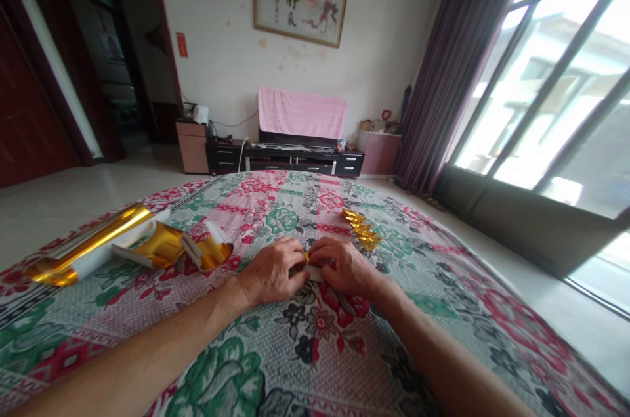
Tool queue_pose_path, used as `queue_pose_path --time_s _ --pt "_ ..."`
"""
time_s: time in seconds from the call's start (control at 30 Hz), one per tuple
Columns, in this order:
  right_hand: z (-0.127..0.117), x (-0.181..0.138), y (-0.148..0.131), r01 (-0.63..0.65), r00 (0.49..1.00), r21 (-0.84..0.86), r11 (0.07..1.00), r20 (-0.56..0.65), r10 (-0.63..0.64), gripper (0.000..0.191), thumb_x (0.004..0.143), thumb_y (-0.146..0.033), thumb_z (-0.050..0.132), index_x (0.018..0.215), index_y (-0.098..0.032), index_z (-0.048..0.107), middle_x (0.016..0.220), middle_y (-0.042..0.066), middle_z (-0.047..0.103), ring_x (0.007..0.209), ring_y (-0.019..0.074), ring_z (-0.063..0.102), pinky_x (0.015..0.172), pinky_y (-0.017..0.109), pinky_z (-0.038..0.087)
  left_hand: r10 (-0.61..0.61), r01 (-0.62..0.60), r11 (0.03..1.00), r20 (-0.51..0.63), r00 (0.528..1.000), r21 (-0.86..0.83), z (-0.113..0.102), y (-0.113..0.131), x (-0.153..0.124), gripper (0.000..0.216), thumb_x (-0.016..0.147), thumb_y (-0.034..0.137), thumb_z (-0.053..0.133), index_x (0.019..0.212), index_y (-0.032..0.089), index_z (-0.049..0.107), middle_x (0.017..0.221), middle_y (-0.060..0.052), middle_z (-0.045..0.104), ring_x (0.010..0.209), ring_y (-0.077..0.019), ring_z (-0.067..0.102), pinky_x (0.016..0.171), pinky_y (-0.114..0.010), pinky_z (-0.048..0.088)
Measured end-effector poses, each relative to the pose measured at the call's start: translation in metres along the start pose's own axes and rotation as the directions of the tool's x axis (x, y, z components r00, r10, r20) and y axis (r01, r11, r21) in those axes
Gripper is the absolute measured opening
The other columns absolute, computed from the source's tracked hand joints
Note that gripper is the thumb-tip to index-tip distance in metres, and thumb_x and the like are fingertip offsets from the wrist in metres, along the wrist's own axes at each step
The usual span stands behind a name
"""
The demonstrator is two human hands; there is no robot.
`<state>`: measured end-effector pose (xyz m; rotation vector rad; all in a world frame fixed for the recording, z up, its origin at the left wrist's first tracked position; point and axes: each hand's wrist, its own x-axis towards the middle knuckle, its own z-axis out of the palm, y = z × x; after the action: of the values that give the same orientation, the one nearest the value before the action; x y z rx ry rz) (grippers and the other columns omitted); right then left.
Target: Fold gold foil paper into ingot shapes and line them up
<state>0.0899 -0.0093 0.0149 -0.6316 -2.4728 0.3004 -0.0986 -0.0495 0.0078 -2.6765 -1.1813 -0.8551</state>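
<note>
Both hands meet over the middle of the patterned cloth, with a small piece of gold foil paper (315, 272) between them, its pale back side facing up. My left hand (276, 269) pinches the left end of this paper, fingers curled. From the other side my right hand (342, 264) bends its fingers over the paper, which is mostly hidden under both hands. Just beyond the right hand lies a row of folded gold foil pieces (361, 228). Curled gold foil sheets (157, 246) with white backs rest left of my left hand.
A flowered cloth (221, 371) covers the round-edged surface before me. A longer gold roll (88, 246) lies at its left edge. Across the floor stands a low black cabinet (290, 159), with a pink towel (302, 111) draped over something on it. Purple curtains (443, 69) hang by the window.
</note>
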Motion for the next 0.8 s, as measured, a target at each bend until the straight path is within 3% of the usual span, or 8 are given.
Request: queue_pose_path --time_s 0.27,0.5,0.63,0.73,0.8 --pt "-0.001 -0.005 -0.004 0.005 1.0 0.042 0.999 -0.03 -0.004 0.035 0.059 -0.001 0.043 0.086 -0.017 0.06 0.084 0.003 0.062 0.078 0.0134 0.055 0.076 0.028 0.045 -0.098 0.095 0.994 -0.042 0.994 -0.062 0.0 -0.005 0.0 0.02 0.072 0.015 0.054 0.092 0.018 0.058 0.086 -0.004 0.061 0.086 -0.0183 0.054 0.08 -0.033 0.045" --pt "0.0 -0.005 -0.006 0.024 1.0 0.017 1.0 -0.02 -0.024 0.032 0.059 -0.002 0.043 0.083 -0.017 0.057 0.087 0.004 0.06 0.081 0.0143 0.054 0.078 0.029 0.044 -0.166 0.153 0.984 -0.151 0.975 -0.096 0.002 -0.012 -0.002 0.018 0.069 0.016 0.055 0.086 0.018 0.055 0.086 -0.004 0.059 0.085 -0.0177 0.054 0.077 -0.032 0.046" --pt "-0.001 -0.006 -0.005 0.055 0.998 -0.001 0.998 -0.002 -0.055 0.029 0.059 -0.002 0.042 0.079 -0.017 0.057 0.087 0.005 0.06 0.083 0.0151 0.054 0.078 0.03 0.044 -0.221 0.208 0.975 -0.234 0.947 -0.076 0.0 -0.013 -0.002 0.013 0.067 0.01 0.048 0.076 0.017 0.055 0.076 -0.003 0.056 0.073 -0.0149 0.053 0.068 -0.028 0.046" --pt "-0.003 -0.006 -0.004 0.058 0.998 -0.002 0.998 0.012 -0.058 0.028 0.058 -0.003 0.044 0.079 -0.016 0.058 0.086 0.005 0.059 0.082 0.0154 0.054 0.077 0.03 0.044 -0.22 0.216 0.975 -0.205 0.954 -0.043 -0.001 -0.013 -0.003 0.013 0.067 0.008 0.047 0.069 0.017 0.056 0.069 -0.002 0.055 0.066 -0.0137 0.052 0.063 -0.027 0.045" --pt "-0.004 -0.007 -0.004 0.062 0.998 0.001 0.998 0.027 -0.062 0.027 0.06 -0.004 0.045 0.081 -0.016 0.058 0.086 0.005 0.059 0.082 0.0155 0.053 0.076 0.03 0.045 -0.159 0.156 0.987 -0.139 0.977 -0.036 0.0 -0.013 -0.003 0.012 0.068 0.01 0.049 0.067 0.017 0.058 0.068 -0.002 0.056 0.068 -0.0142 0.053 0.065 -0.027 0.045"
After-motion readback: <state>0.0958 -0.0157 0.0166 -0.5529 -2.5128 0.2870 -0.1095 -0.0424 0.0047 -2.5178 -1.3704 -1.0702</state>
